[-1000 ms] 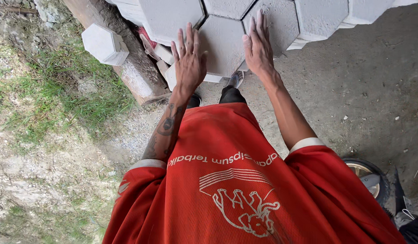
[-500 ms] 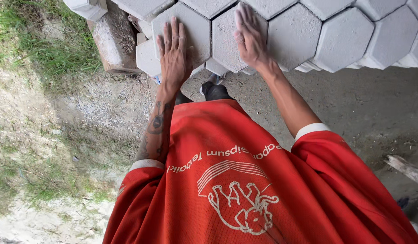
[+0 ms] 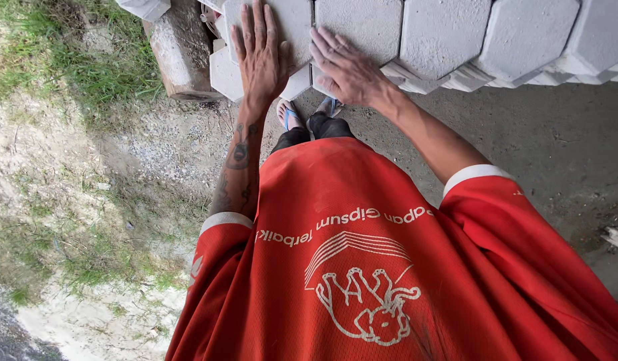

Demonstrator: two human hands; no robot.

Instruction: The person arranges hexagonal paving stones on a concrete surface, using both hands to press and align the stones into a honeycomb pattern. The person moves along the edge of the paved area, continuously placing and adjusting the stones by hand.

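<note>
A stack of grey hexagonal concrete paving blocks (image 3: 442,37) runs along the top of the head view. My left hand (image 3: 259,53) lies flat, fingers spread, on one block (image 3: 292,27) at the left end of the stack. My right hand (image 3: 345,67) rests with fingers apart on the lower edge of the neighbouring block (image 3: 369,23). Neither hand grips anything. Below the hands I see my feet in blue sandals (image 3: 289,113) and my red shirt (image 3: 389,267).
A weathered concrete post (image 3: 178,57) lies left of the stack, by grass (image 3: 68,60). Gravelly dirt (image 3: 121,200) covers the left side, grey ground (image 3: 563,140) the right. A pale scrap (image 3: 616,237) lies at the right edge.
The view has tilted down, so the blocks sit higher in frame. Both hands stay pressed on the blocks; my right hand has slid to a block's lower edge.
</note>
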